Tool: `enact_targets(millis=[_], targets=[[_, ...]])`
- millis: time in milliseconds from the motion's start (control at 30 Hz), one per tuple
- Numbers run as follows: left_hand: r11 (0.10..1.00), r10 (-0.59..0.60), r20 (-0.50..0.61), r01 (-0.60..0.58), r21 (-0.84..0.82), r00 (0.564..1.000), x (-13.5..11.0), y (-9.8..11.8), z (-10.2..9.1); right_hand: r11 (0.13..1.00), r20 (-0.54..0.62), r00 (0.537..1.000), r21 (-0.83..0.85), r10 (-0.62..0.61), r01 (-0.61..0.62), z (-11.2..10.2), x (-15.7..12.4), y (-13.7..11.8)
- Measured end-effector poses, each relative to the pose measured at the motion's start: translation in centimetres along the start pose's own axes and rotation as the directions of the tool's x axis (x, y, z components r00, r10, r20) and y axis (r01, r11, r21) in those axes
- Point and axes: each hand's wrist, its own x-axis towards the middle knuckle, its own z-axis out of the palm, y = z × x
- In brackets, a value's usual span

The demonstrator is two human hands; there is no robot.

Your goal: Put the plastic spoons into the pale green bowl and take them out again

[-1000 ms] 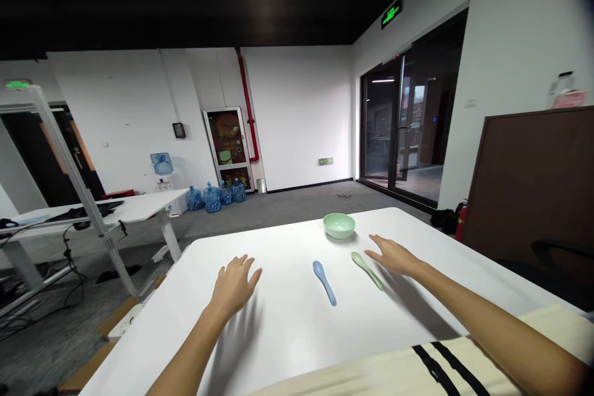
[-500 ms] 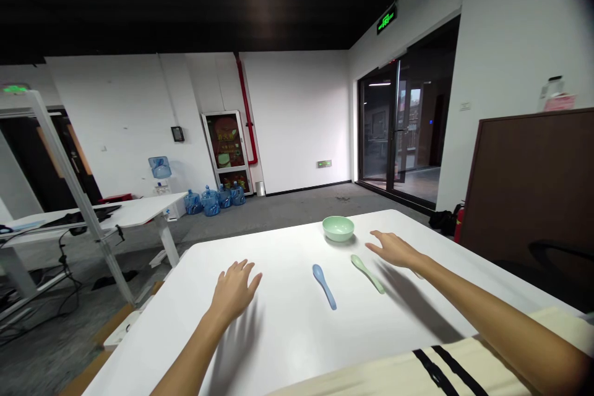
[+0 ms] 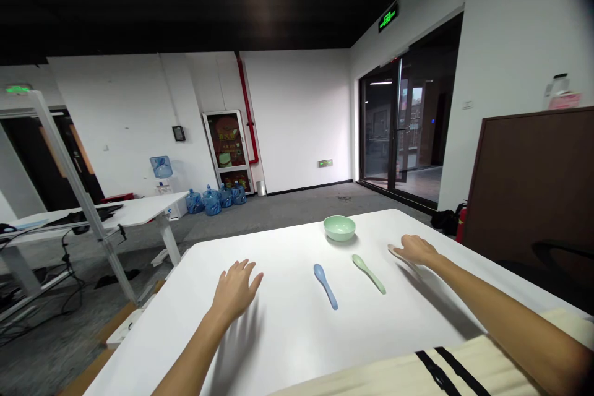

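On the white table lie a blue spoon and a light green spoon, side by side and apart. My right hand is closed at a pale beige spoon, to the right of the green one. Its fingers cover the middle of that spoon; the bowl tip and some of the handle show. My left hand hovers over the table's left part, palm down, fingers apart and holding nothing. Behind the spoons stands a green bowl, near the far edge.
Left of my table stands another white desk with cables and a metal post. Several blue water jugs are on the floor by the far wall. A dark brown cabinet rises on the right.
My right hand has moved right, away from beside the green spoon, and its fingers have closed at the beige spoon. My left hand, the bowl and the other spoons have stayed put.
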Motion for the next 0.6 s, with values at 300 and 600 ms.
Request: enact_targets(millis=[300, 600], targets=[[1.0, -0.004, 0.009, 0.004, -0.01, 1.0, -0.1, 0.2, -0.2, 0.999, 0.104, 0.994, -0.04, 0.031, -0.027, 2.4, 0.5, 2.1], [1.0, -0.006, 0.026, 0.006, 0.003, 1.0, -0.2, 0.1, -0.4, 0.998, 0.118, 0.992, -0.041, 0.051, -0.047, 3.1, 0.7, 2.6]])
